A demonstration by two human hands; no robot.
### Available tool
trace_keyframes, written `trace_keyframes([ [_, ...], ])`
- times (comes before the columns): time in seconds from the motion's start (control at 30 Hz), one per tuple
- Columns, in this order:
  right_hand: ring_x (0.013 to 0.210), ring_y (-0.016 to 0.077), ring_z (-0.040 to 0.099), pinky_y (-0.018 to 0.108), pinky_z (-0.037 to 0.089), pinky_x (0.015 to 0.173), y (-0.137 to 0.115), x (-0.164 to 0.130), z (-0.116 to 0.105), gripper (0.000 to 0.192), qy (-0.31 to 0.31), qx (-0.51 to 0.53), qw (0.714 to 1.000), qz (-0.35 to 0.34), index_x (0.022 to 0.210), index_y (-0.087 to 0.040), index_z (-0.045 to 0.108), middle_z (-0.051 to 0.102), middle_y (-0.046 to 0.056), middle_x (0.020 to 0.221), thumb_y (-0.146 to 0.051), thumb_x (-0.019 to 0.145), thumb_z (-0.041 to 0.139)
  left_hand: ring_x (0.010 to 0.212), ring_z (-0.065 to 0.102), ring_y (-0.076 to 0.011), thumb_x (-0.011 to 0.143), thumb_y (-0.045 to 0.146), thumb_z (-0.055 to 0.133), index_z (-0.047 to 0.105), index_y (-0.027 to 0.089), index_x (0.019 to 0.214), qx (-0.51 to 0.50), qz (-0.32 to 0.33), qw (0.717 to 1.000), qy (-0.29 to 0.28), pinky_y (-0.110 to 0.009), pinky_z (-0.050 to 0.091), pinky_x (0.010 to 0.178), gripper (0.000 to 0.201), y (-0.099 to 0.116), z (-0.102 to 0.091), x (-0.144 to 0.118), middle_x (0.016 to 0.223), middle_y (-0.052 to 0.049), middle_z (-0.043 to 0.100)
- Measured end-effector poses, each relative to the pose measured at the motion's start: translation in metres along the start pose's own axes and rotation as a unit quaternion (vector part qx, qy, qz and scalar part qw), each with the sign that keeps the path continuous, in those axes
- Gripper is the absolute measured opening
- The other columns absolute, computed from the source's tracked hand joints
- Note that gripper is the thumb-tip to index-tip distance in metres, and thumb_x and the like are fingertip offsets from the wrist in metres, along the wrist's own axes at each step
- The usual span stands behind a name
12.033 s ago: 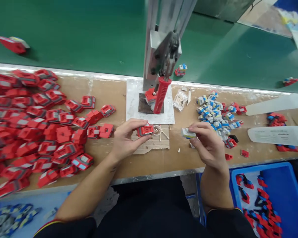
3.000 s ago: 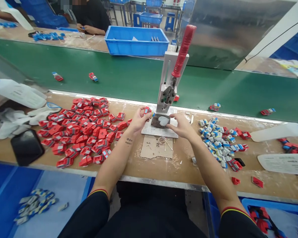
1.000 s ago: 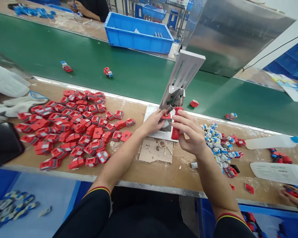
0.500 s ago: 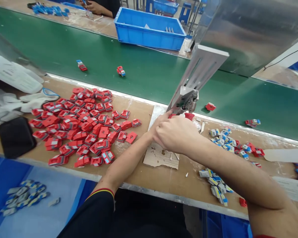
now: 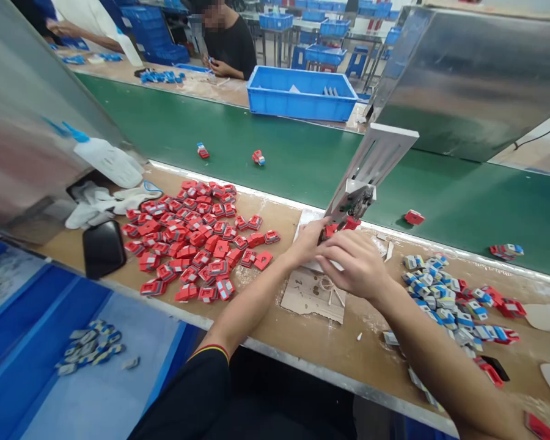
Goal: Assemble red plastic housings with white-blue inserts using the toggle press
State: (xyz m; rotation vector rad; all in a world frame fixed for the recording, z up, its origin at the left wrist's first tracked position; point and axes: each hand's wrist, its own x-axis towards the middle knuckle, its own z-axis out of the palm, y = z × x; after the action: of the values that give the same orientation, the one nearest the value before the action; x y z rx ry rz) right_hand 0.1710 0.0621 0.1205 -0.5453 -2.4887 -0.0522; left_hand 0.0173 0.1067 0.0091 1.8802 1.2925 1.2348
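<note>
My left hand (image 5: 308, 242) is closed at the foot of an upright metal stand (image 5: 371, 165), its fingertips beside a small red piece (image 5: 330, 230). Close to its right, my right hand (image 5: 355, 260) has its fingers pinched together and bent toward the left hand. What either hand holds is hidden by the fingers. Another red piece (image 5: 352, 223) shows just under the stand's metal head (image 5: 358, 198). Below the hands lies a worn cardboard sheet (image 5: 311, 296) with thin white sticks on it.
Red plastic parts (image 5: 197, 238) are heaped at left, by a black phone (image 5: 104, 249) and white bottle (image 5: 105, 160). Grey, blue and yellow parts (image 5: 440, 293) lie at right. Beyond runs a green belt (image 5: 302, 146) with several small pieces; a blue crate (image 5: 302, 98) and a co-worker (image 5: 233, 46) are behind.
The view has tilted up and shifted left. My right hand has turned from a fist over the left hand to a pinch beside it, uncovering red pieces at the stand.
</note>
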Motion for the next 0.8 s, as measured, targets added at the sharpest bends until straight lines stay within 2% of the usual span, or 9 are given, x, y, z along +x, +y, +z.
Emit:
trace_keyframes([
  [0.07, 0.078, 0.0223, 0.068, 0.040, 0.053, 0.071, -0.005, -0.020, -0.013, 0.017, 0.106, 0.009, 0.993, 0.053, 0.084, -0.028, 0.064, 0.074, 0.005, 0.085, -0.022, 0.099, 0.060, 0.128, 0.064, -0.0405, 0.082, 0.027, 0.081, 0.066, 0.020, 0.137, 0.043, -0.009, 0.999, -0.019, -0.057, 0.049, 0.110, 0.057, 0.002, -0.034, -0.008, 0.136, -0.016, 0.070],
  [0.13, 0.077, 0.0222, 0.068, 0.039, 0.054, 0.069, -0.008, -0.040, -0.020, 0.015, 0.127, 0.042, 0.986, 0.104, 0.086, -0.028, 0.062, 0.072, 0.004, 0.084, -0.020, 0.099, 0.062, 0.128, 0.064, -0.0363, 0.088, 0.032, 0.076, 0.066, 0.022, 0.136, 0.138, -0.017, 0.989, -0.044, -0.053, 0.048, 0.112, 0.050, -0.001, -0.078, -0.017, 0.137, -0.014, 0.069],
  [0.2, 0.074, 0.0210, 0.069, 0.037, 0.054, 0.066, -0.007, -0.060, -0.023, 0.014, 0.074, 0.087, 0.982, 0.151, 0.088, -0.028, 0.061, 0.070, 0.003, 0.081, -0.023, 0.101, 0.060, 0.125, 0.065, -0.0360, 0.092, 0.036, 0.072, 0.069, 0.022, 0.129, 0.237, -0.048, 0.970, -0.034, -0.053, 0.046, 0.112, 0.040, -0.007, -0.121, -0.025, 0.132, -0.014, 0.070],
  [0.3, 0.074, 0.0214, 0.070, 0.036, 0.054, 0.064, -0.005, -0.085, -0.018, 0.013, -0.026, 0.109, 0.970, 0.217, 0.093, -0.026, 0.063, 0.071, 0.004, 0.083, -0.033, 0.103, 0.057, 0.115, 0.065, -0.0392, 0.082, 0.037, 0.081, 0.074, 0.021, 0.102, 0.325, -0.097, 0.932, -0.127, -0.058, 0.043, 0.109, 0.026, -0.022, -0.157, -0.034, 0.115, -0.015, 0.074],
  [0.37, 0.082, 0.0239, 0.073, 0.038, 0.057, 0.070, -0.006, -0.099, -0.011, 0.016, -0.066, 0.096, 0.959, 0.257, 0.099, -0.026, 0.065, 0.074, 0.006, 0.090, -0.038, 0.103, 0.057, 0.117, 0.063, -0.0412, 0.073, 0.032, 0.087, 0.071, 0.022, 0.087, 0.339, -0.097, 0.922, -0.159, -0.060, 0.040, 0.110, 0.024, -0.033, -0.158, -0.037, 0.109, -0.014, 0.074],
  [0.53, 0.100, 0.0271, 0.075, 0.039, 0.058, 0.082, -0.016, -0.116, 0.008, 0.018, -0.125, 0.097, 0.930, 0.331, 0.111, -0.025, 0.066, 0.077, 0.009, 0.109, -0.039, 0.101, 0.061, 0.121, 0.055, -0.0406, 0.066, 0.032, 0.095, 0.064, 0.022, 0.077, 0.212, -0.065, 0.974, -0.051, -0.063, 0.026, 0.118, 0.034, -0.047, -0.130, -0.039, 0.082, -0.007, 0.066],
  [0.6, 0.102, 0.0268, 0.074, 0.038, 0.057, 0.082, -0.017, -0.116, 0.014, 0.018, -0.143, 0.102, 0.920, 0.350, 0.114, -0.024, 0.066, 0.077, 0.010, 0.112, -0.035, 0.100, 0.063, 0.114, 0.057, -0.0368, 0.067, 0.034, 0.097, 0.063, 0.021, 0.074, 0.160, -0.062, 0.984, -0.040, -0.062, 0.025, 0.119, 0.036, -0.046, -0.127, -0.036, 0.071, -0.002, 0.057],
  [0.7, 0.096, 0.0248, 0.073, 0.035, 0.052, 0.079, -0.014, -0.110, 0.019, 0.010, -0.176, 0.112, 0.908, 0.362, 0.105, -0.023, 0.068, 0.078, 0.008, 0.106, -0.026, 0.100, 0.060, 0.097, 0.061, -0.0272, 0.069, 0.041, 0.097, 0.070, 0.021, 0.081, 0.104, -0.056, 0.993, -0.020, -0.053, 0.037, 0.114, 0.036, -0.038, -0.129, -0.031, 0.071, 0.001, 0.054],
  [0.8, 0.093, 0.0230, 0.071, 0.032, 0.046, 0.074, -0.013, -0.100, 0.025, 0.015, -0.190, 0.115, 0.911, 0.348, 0.094, -0.023, 0.069, 0.078, 0.007, 0.098, -0.021, 0.102, 0.056, 0.086, 0.066, -0.0208, 0.078, 0.057, 0.089, 0.075, 0.023, 0.106, 0.020, -0.053, 0.998, 0.021, -0.043, 0.054, 0.096, 0.046, -0.026, -0.122, -0.036, 0.085, 0.000, 0.066],
])
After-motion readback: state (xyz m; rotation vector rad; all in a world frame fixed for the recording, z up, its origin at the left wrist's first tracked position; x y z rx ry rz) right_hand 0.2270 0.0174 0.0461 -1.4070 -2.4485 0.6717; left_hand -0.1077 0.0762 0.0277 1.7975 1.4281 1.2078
